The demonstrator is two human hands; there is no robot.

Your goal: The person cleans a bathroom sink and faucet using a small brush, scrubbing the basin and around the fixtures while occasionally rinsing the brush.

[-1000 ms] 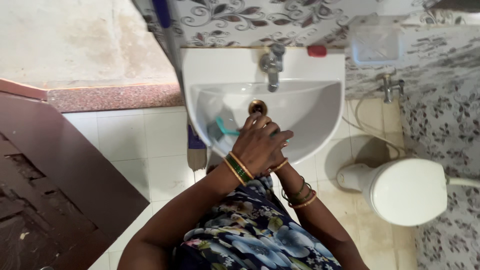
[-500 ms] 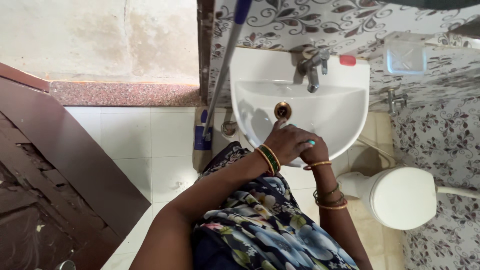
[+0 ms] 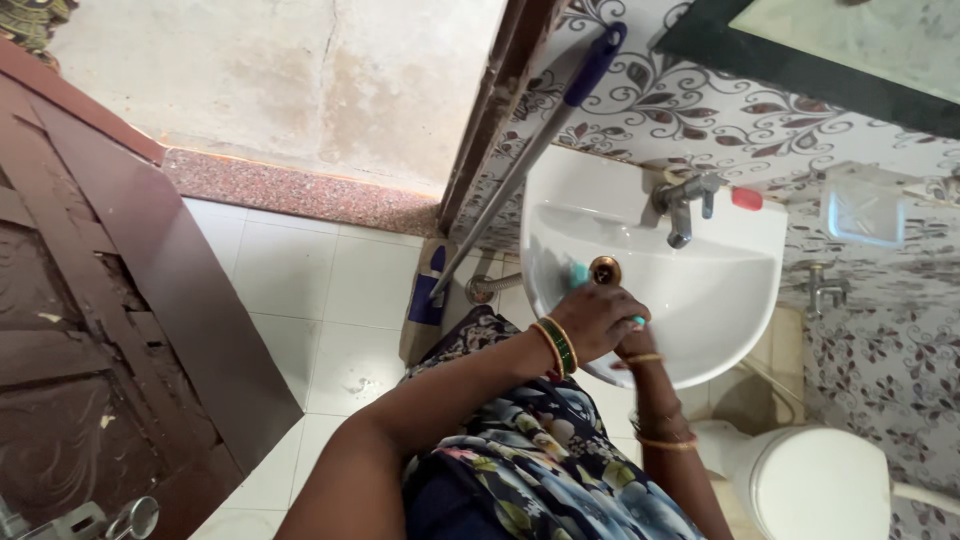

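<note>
Washbasin (image 3: 700, 300) scrubbed near drain (image 3: 605, 269); left hand (image 3: 597, 318) clamped on teal brush (image 3: 579, 274), right hand (image 3: 634, 343) tucked beneath, grip unclear.

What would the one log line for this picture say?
left hand: over right hand, in white sink | right hand: mostly hidden | teal brush: by drain | tap: no water seen

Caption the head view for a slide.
Both hands, left hand over right hand, work a teal scrubber inside a white washbasin beneath its tap.
</note>
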